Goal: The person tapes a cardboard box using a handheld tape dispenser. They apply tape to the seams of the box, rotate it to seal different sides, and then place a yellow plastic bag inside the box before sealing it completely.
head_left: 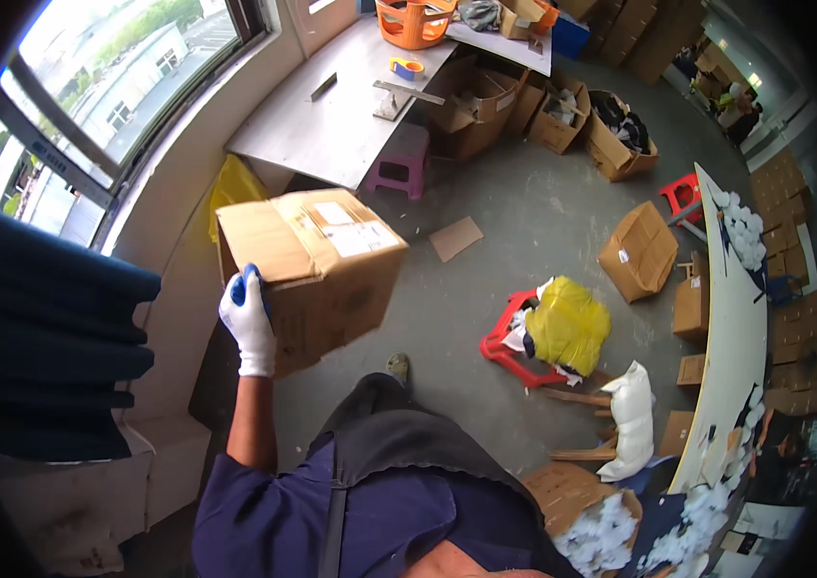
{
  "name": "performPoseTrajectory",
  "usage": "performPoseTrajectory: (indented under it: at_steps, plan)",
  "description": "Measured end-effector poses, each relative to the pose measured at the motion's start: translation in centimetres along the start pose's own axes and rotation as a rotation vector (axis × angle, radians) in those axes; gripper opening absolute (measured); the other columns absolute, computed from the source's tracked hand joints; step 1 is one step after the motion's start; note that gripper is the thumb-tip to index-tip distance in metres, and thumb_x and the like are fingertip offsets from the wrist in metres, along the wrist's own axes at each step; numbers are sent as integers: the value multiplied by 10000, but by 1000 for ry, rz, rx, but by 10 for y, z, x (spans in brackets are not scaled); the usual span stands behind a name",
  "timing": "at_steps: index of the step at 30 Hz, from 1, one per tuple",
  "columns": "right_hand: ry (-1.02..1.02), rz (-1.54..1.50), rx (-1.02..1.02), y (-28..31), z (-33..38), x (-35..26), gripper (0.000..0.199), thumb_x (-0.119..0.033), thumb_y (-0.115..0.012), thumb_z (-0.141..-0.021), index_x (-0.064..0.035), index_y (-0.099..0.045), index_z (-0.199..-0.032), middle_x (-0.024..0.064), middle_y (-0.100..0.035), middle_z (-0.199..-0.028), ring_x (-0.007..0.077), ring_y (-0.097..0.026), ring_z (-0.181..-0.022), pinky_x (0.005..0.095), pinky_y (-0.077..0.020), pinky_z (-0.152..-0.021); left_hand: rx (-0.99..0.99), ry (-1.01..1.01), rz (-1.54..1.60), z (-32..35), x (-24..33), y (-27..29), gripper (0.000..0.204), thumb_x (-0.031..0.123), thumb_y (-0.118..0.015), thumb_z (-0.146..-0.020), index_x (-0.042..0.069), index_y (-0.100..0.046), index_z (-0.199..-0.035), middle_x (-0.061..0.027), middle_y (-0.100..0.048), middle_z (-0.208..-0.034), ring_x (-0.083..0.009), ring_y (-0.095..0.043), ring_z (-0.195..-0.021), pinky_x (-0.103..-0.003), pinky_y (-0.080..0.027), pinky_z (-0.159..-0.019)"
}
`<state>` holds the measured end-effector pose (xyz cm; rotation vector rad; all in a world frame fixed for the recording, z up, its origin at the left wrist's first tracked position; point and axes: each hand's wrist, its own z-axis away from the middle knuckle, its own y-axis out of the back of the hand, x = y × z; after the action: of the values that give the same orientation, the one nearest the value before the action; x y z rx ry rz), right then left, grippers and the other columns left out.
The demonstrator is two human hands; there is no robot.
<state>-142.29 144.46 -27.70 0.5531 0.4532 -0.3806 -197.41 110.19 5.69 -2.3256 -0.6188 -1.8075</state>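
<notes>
My left hand (248,323), in a white work glove with blue-coated fingers, grips the near left edge of a cardboard box (331,308). The box hangs tilted in the air in front of me, short of the grey table. Its top flaps are folded down, and white labels (355,229) are stuck on top. How the far side of the box is held cannot be seen. My right hand is not in view.
The grey table (302,125) by the window bears a tape roll (406,68) and an orange basket (415,24). Beneath stands a purple stool (401,162). On the floor are a red stool (514,342) under a yellow bundle (570,326) and a closed carton (639,250).
</notes>
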Motion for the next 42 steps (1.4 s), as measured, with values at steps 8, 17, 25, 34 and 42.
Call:
performPoseTrajectory:
  at_steps: [8, 17, 25, 34, 42]
  plan:
    - [-48, 44, -65, -15, -93, -128, 335, -330, -636, -1022, -25, -715, -910, 22, -686, -768, 211, -645, -667, 393, -533, -624, 151, -295, -254, -173, 14, -158, 305, 249, -681, -1028, 5, -668, -845, -55, -575, -672, -137, -465, -606, -327, -421, -614]
    - [290, 177, -53, 13, -372, -484, 325, -348, -650, -1022, -29, -693, -976, 26, -686, -727, 148, -602, -493, 350, -500, -476, 205, -531, -800, -278, -28, -287, 220, 231, -727, -974, 79, -658, -829, -138, -630, -702, -333, -629, -615, -428, -485, -588]
    - [707, 387, -38, -49, -486, -899, 267, -287, -691, -998, -49, -762, -1097, 84, -768, -913, 159, -738, -772, 335, -595, -639, 23, -466, -948, -323, -56, -414, 233, 240, -725, -960, 91, -617, -818, -138, -622, -716, -354, -645, -664, -446, -505, -611]
    - [1316, 628, 65, -234, -410, -1141, 466, -332, -762, -899, -101, -661, -1290, 144, -746, -1102, 345, -724, -1013, 467, -572, -868, -307, -143, -1015, -350, -62, -513, 307, 334, -697, -970, 94, -619, -795, -144, -667, -767, -349, -675, -723, -472, -516, -656]
    - [1371, 1201, 144, -367, -482, -1281, 906, -529, -655, -941, 43, -368, -1583, 205, -653, -1260, 340, -613, -1159, 504, -427, -1029, -244, -107, -1139, -358, -65, -534, 292, 295, -761, -913, 98, -570, -811, -102, -607, -752, -327, -644, -711, -454, -505, -648]
